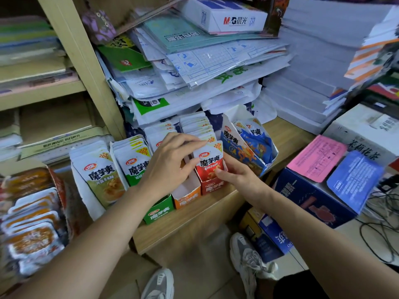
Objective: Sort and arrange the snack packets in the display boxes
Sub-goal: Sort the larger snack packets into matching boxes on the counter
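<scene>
1. Left hand (170,165) comes in from the near left, forearm stretched across the row of boxes, palm down.
2. Its fingers (194,141) are pressed together and lightly bent, tips resting on the top edge of the front red packet (210,161). The thumb drops towards the orange box (186,198). I cannot tell whether anything is pinched under the palm.
3. Right hand (235,175) reaches in from the near right and grips the red box (213,187) at its right front corner: thumb pressed on the front, the other fingers curled round the right wall.
4. That red packet stands upright at the front of the red box. It has a white top with a yellow "20%" corner flash, a red lower half and bold dark lettering. More white packet tops file away behind it.
5. The red box sits on the wooden worktop (194,219), touching the orange box on its left. The front of the orange box shows bare white card inside.
6. Further left stands the green box (158,212), full of green-and-white packets, and beyond it a leaning stack of pale-green packets (99,171).
7. Right of the red box is the blue box (248,147), tilted to the right, with blue packets crammed in loosely.
</scene>
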